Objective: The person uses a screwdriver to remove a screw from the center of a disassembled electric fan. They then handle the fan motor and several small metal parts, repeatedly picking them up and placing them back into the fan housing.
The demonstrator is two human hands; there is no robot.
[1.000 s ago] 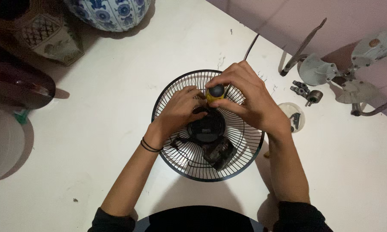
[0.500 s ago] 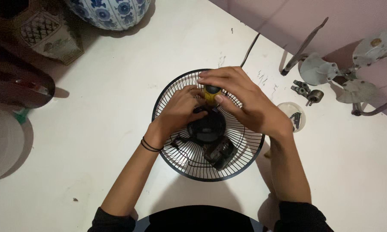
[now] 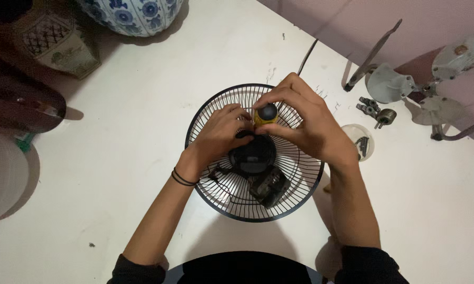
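Yellow-handled screwdriver (image 3: 265,114) with a black cap stands upright over the hub of a black wire fan grille (image 3: 305,181), which lies flat on the white table (image 3: 142,131). Right hand (image 3: 305,123) is closed around the screwdriver's top, fingertips pinching it. Left hand (image 3: 218,134) rests on the grille beside the black motor housing (image 3: 252,155), fingers curled near the tool shaft; whether it grips anything, cannot tell. Small dish with screws (image 3: 359,141) lies just right of the grille. Blue-white ceramic jar (image 3: 134,13) sits far back.
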